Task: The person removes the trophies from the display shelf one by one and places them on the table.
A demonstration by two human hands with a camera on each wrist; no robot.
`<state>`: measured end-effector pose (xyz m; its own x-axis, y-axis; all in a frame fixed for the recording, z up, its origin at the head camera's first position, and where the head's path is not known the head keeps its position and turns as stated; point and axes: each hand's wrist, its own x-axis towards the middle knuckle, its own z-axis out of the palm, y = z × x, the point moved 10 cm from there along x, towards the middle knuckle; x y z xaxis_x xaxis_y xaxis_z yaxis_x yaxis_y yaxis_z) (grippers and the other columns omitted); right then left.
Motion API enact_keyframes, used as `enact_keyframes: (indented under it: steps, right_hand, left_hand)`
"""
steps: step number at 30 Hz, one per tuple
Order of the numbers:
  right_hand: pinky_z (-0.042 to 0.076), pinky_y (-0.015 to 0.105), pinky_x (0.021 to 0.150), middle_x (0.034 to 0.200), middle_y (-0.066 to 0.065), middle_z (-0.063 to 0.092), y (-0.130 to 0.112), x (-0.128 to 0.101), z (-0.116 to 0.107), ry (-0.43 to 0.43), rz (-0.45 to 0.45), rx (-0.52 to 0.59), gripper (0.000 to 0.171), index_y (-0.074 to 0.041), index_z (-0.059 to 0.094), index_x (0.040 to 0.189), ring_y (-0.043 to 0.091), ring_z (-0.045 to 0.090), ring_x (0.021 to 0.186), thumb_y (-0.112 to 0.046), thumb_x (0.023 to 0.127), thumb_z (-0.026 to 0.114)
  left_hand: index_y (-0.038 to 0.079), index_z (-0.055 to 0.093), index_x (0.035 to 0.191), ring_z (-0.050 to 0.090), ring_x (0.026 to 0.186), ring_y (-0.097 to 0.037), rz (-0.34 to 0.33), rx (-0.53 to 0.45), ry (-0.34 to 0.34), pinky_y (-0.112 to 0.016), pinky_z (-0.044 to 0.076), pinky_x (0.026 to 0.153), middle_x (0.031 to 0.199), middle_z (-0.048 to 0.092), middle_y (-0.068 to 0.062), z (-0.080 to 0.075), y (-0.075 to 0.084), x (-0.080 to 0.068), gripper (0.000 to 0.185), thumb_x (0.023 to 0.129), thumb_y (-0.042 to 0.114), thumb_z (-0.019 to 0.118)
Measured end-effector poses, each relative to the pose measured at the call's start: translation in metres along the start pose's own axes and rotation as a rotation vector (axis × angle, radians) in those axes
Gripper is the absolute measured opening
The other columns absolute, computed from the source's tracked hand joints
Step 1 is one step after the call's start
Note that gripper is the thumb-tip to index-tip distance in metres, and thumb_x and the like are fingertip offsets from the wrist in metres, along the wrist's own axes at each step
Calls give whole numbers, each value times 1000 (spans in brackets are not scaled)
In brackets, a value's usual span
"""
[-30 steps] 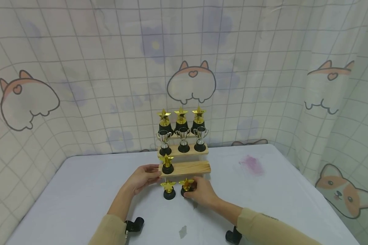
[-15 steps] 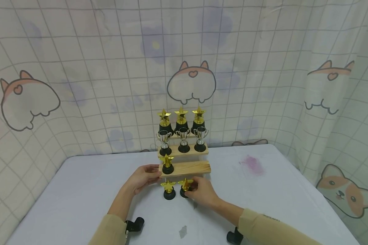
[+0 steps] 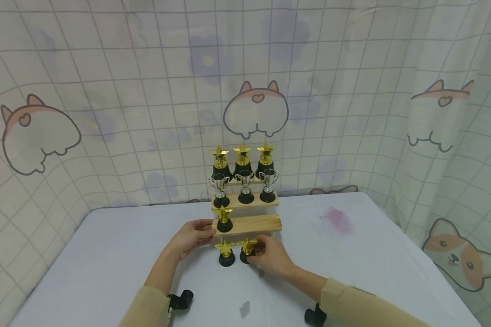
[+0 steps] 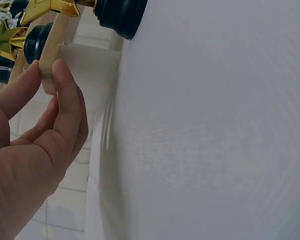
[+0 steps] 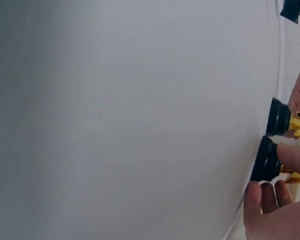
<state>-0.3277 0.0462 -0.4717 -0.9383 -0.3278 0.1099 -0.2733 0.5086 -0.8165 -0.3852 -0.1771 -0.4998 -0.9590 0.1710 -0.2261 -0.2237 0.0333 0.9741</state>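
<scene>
My left hand pinches the left end of the lowest wooden shelf board between thumb and fingers, plain in the left wrist view by the board's end. My right hand holds a small gold star trophy by its black base, low at the white table; its star is partly behind the fingers. Just left of it a matching star trophy stands upright on the table. Another star trophy stands at the left end of the lowest board, near my left thumb.
Higher on the stepped stand, silver cup trophies line the middle board. Behind them larger gold star trophies fill the top board. A patterned curtain hangs behind the white table. A pink stain marks the cloth at right.
The right hand has shifted the star trophy very slightly left, closer to the one beside it. My left hand stays on the board's end.
</scene>
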Motion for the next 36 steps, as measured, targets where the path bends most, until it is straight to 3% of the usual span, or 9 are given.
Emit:
enact_keyframes:
  steps: [9, 19, 28, 36]
  right_hand:
    - [60, 34, 84, 103, 8, 67, -9, -4, -23, 22, -36, -15, 31, -1, 67, 111, 26, 64, 98, 2, 83, 80]
    - [58, 35, 81, 97, 1, 67, -21, 5, -53, 154, -46, -12, 18, -4, 70, 104, 18, 62, 92, 3, 88, 74]
    - [58, 36, 87, 101, 6, 69, -25, 17, -59, 178, -7, 83, 17, 0, 70, 108, 19, 64, 94, 3, 92, 72]
    - [59, 36, 88, 104, 8, 70, -37, 33, -47, 105, -18, 116, 20, 3, 70, 112, 21, 66, 96, -1, 92, 73]
  left_hand:
    - [-10, 49, 143, 68, 99, -23, -1, -6, -2, -37, 60, 92, 124, 61, -22, -1, -1, 0, 50, 98, 1, 67]
    - [-9, 49, 144, 68, 100, -23, -3, -17, 1, -36, 59, 93, 126, 60, -22, -1, -1, 0, 50, 98, 2, 67]
    - [-9, 49, 143, 68, 99, -23, -7, -14, -12, -37, 59, 92, 126, 61, -23, 1, -1, 1, 50, 98, 1, 67]
    - [-10, 49, 142, 68, 98, -23, -7, -10, -19, -36, 60, 91, 122, 61, -22, -1, 1, 1, 48, 98, 0, 67]
